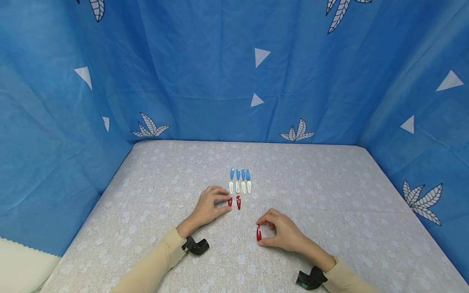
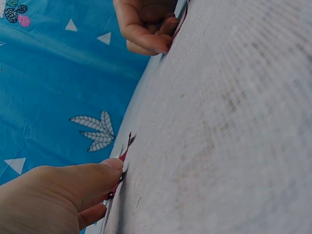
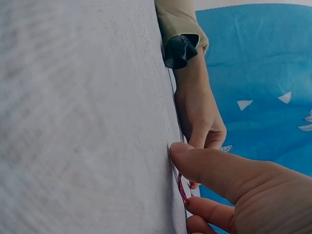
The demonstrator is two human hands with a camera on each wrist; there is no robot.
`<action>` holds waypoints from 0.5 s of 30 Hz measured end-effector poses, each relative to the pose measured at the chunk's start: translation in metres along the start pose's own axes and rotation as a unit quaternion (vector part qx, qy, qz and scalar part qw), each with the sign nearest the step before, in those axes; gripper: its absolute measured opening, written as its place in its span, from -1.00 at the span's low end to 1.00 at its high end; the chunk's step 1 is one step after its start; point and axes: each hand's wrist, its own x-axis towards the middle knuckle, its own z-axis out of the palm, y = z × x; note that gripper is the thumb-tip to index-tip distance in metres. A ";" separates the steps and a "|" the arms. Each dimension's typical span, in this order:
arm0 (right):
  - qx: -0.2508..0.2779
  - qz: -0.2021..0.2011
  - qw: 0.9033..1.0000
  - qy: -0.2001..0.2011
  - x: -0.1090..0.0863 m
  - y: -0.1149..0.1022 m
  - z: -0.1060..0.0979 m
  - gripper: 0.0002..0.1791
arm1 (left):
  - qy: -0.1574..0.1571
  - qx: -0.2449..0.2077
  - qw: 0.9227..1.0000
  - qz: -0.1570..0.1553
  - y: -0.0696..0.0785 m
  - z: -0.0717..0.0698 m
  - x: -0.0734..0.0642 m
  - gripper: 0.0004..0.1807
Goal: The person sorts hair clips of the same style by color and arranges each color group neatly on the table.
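Snap hair clips lie in rows on the table. My left hand [image 1: 209, 205] pinches a red hair clip [image 1: 230, 202] end to end between thumb and fingers, at the left of the nearest row. Just right of it lies another red hair clip [image 1: 238, 202], apart from the hand. Nearer and to the right, my right hand [image 1: 286, 232] holds a third red hair clip [image 1: 259, 233] between thumb and fingertips, at the tabletop. In the right wrist view this red clip [image 3: 183, 190] shows partly behind the thumb.
Beyond the red clips is a row of several white hair clips [image 1: 243, 187], then a row of several blue ones [image 1: 243, 174]. A pale patterned cloth covers the table [image 1: 322, 183]. Blue curtains [image 1: 220, 73] enclose its back and sides.
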 end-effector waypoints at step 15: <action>0.003 -0.030 1.000 -0.011 0.002 0.001 -0.006 -0.54 | 0.000 -0.005 1.000 -0.001 0.000 0.000 0.000 -0.64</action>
